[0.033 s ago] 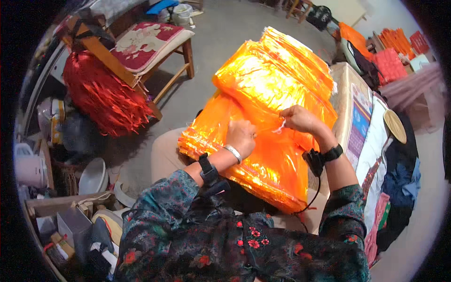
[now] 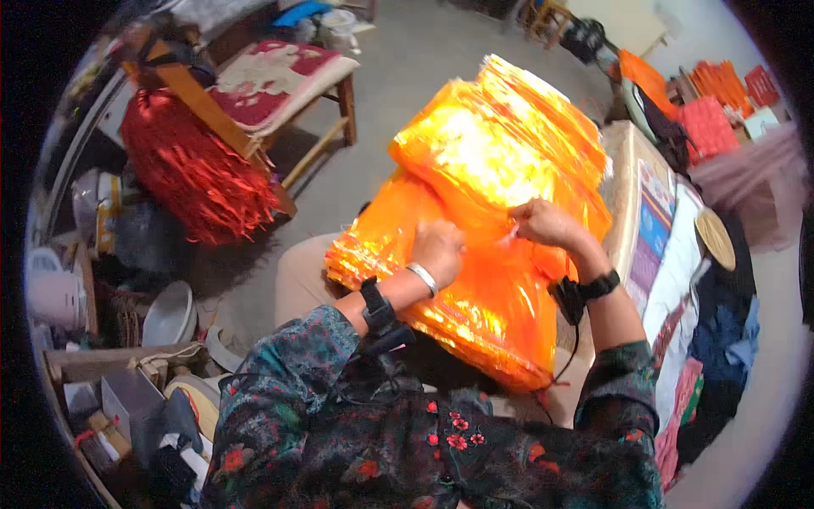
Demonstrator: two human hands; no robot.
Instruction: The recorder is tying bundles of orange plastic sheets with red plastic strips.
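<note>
A thick pile of shiny orange plastic film (image 2: 475, 153), in several layers, lies across my lap and reaches away from me. My left hand (image 2: 437, 253), wearing a silver bangle, is closed on the film at the pile's middle, left of centre. To its right, my right hand (image 2: 544, 224) has its fingertips pinched together at a small white tie or thread (image 2: 512, 231) on the film. Between the two hands the orange film is drawn into folds. Exactly what lies between the left fingers is hidden.
A cushioned wooden chair (image 2: 284, 72) stands ahead on the left, with a bundle of red strips (image 2: 199, 165) hanging from it. A wooden crate of odds and ends (image 2: 127, 348) is at lower left. On the right are a box (image 2: 627, 170), clothes (image 2: 721, 331) and a round woven fan (image 2: 715, 239).
The whole view has shifted slightly. Both hands keep nearly the same places on the film, and less of the white tie shows under my right fingertips.
</note>
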